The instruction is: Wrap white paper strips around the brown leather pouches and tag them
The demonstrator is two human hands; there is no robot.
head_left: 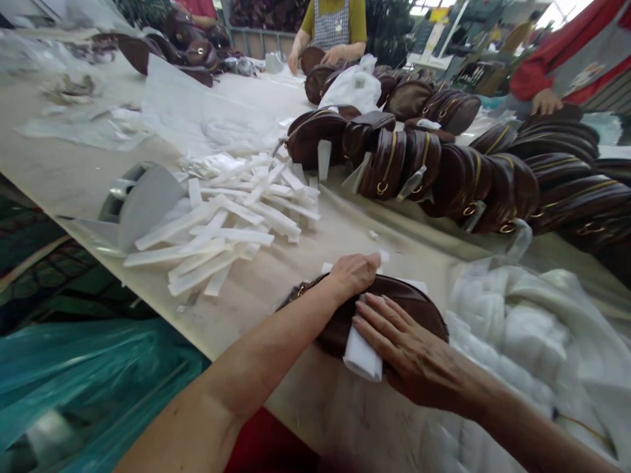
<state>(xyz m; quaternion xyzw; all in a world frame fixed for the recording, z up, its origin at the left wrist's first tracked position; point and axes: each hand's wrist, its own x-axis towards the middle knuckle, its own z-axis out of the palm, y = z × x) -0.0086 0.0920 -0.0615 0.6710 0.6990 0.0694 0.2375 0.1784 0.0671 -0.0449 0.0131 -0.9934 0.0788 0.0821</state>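
Observation:
A dark brown leather bag (419,299) with a rounded outline lies on the table in front of me. A white strip (363,355) runs across its middle, and its near end hangs over the bag's near side. My left hand (355,272) is closed at the bag's far edge, with a bit of white showing beside its fingers. Flat across the strip and the bag's top lies my right hand (411,345), its fingers stretched out. Metal hardware (302,288) shows at the bag's left end. My hands hide the middle of the strip.
Left of the bag are a pile of white strips (236,230) and a tape dispenser (142,203). Rows of brown bags (448,177) stand beyond. Clear plastic with white padding (532,328) lies at right. Co-workers (335,33) stand across the table (236,315); teal plastic (108,387) hangs at lower left.

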